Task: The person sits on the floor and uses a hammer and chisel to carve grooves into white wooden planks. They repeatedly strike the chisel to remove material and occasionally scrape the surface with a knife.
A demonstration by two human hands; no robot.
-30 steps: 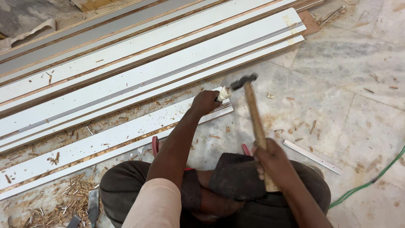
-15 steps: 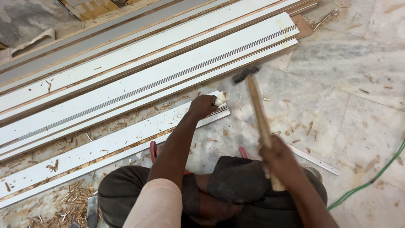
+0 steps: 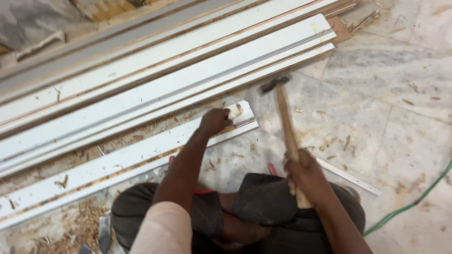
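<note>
My right hand [image 3: 305, 173] grips the wooden handle of a hammer [image 3: 285, 118], whose dark head is raised and blurred above the floor. My left hand [image 3: 214, 121] is closed around a small pale piece [image 3: 234, 112] and rests on the right end of a white moulded strip [image 3: 117, 164] lying on the floor. The hammer head hangs to the right of the left hand, a short way from it. My knees in dark trousers [image 3: 263, 207] fill the bottom of the view.
Several long white and wood-edged strips [image 3: 165, 89] lie side by side across the top. Wood shavings [image 3: 80, 226] are piled at bottom left beside a chisel blade [image 3: 104, 230]. A thin white slat [image 3: 346, 175] and a green cable [image 3: 414, 202] lie on the marble floor at right.
The hammer has swung a little left and forward, its head blurred with motion. My left hand has stayed on the end of the strip.
</note>
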